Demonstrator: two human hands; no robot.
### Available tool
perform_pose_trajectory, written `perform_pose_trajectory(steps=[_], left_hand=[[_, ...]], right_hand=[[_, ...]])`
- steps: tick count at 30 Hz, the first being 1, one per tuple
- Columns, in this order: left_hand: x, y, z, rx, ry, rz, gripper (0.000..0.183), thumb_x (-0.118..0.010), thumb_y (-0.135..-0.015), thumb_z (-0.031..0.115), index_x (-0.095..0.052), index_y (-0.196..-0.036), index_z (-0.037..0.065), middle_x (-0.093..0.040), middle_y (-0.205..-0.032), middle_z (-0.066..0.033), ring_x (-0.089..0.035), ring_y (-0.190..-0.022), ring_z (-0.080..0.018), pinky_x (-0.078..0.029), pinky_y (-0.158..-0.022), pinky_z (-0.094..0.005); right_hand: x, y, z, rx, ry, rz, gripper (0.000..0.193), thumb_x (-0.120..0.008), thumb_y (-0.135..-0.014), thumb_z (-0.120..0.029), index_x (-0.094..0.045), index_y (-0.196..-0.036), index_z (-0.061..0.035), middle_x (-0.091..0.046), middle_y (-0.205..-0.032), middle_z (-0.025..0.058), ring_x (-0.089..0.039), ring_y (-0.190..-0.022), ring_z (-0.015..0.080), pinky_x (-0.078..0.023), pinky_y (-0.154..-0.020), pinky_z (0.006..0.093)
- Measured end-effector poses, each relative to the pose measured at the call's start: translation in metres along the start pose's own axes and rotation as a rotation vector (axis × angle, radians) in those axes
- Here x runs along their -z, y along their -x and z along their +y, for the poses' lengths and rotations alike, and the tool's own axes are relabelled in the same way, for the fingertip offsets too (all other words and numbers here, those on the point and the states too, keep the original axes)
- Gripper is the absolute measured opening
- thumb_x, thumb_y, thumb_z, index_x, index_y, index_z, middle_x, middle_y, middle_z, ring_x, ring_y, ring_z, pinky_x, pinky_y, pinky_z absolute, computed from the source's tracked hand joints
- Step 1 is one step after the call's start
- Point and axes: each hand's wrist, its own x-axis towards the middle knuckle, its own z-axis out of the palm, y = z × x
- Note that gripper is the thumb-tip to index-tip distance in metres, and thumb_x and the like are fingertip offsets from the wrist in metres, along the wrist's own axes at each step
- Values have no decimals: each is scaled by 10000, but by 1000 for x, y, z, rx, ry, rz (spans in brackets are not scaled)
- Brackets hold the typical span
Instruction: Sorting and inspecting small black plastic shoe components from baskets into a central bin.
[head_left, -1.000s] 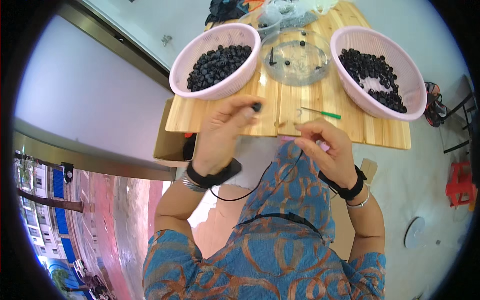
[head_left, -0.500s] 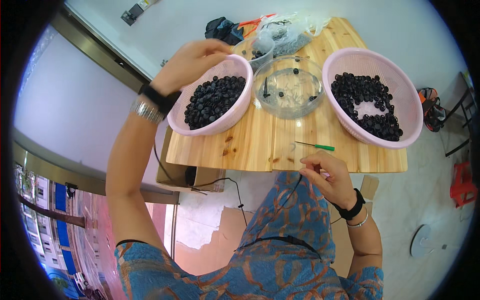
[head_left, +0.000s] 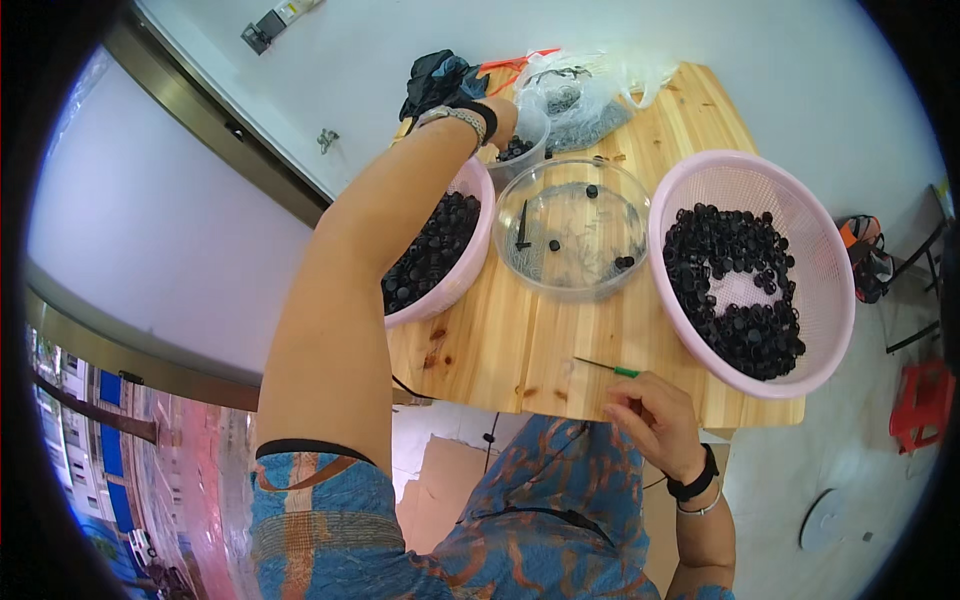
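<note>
My left hand [head_left: 503, 120] reaches across to the small clear tub [head_left: 540, 133] at the back, which holds small black round parts [head_left: 515, 149]. Its fingers are hidden from this view. Near the table's front edge, my right hand [head_left: 655, 422] is closed with its fingers curled; whatever they may hold cannot be made out. Just beyond it lies a thin screwdriver [head_left: 624, 372] with a green handle. My left arm partly covers a pink basket [head_left: 484, 236] full of black caps [head_left: 432, 250].
A round clear tray [head_left: 575, 290] with small metal pieces and a few black parts stands mid-table. On the right, another pink basket [head_left: 838, 300] holds black ring-like parts [head_left: 735, 325]. Plastic bags [head_left: 590, 100] lie at the back. A red stool [head_left: 918, 405] stands on the floor.
My left hand has moved from above the left basket to the small tub farther back. The view has shifted, and my right hand now appears close to the screwdriver's handle.
</note>
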Motion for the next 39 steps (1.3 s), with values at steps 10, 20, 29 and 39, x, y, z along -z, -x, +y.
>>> perform_pose_trajectory(steps=[10, 20, 29, 39], left_hand=[[-37, -30, -3, -36, -38, 68, 260, -689, -655, 244, -690, -827, 50, -672, -767, -90, -654, -750, -212, -523, -655, -335], [-14, 0, -3, 69, 456, 42, 177, -625, -755, 180, -613, -739, 4, -622, -638, -66, -655, -594, -163, -482, -484, -259], [26, 120, 16, -138, 953, 526, 288, -660, -752, 215, -631, -910, -24, -637, -723, -72, -600, -589, -105, -478, -563, -222], [11, 245, 115, -404, 1092, 523, 176, -641, -781, 85, -615, -938, 10, -602, -760, -25, -539, -693, -69, -443, -641, -207]], right_hand=[[7, -6, 2, -32, -4, -62, 139, -675, -725, -88, -581, -820, -49, -505, -622, 50, -485, -533, 171, -386, -484, 270], [5, -8, 5, -13, 13, -43, 175, -683, -724, -108, -583, -857, -54, -517, -639, 53, -494, -535, 176, -403, -487, 274], [2, -12, -19, 7, -8, -7, 139, -635, -760, -48, -570, -878, -15, -537, -706, 78, -519, -579, 161, -416, -518, 248], [-23, -79, -65, 170, -225, 376, 166, -583, -805, -21, -564, -968, 4, -555, -942, 94, -567, -758, 135, -489, -648, 242]])
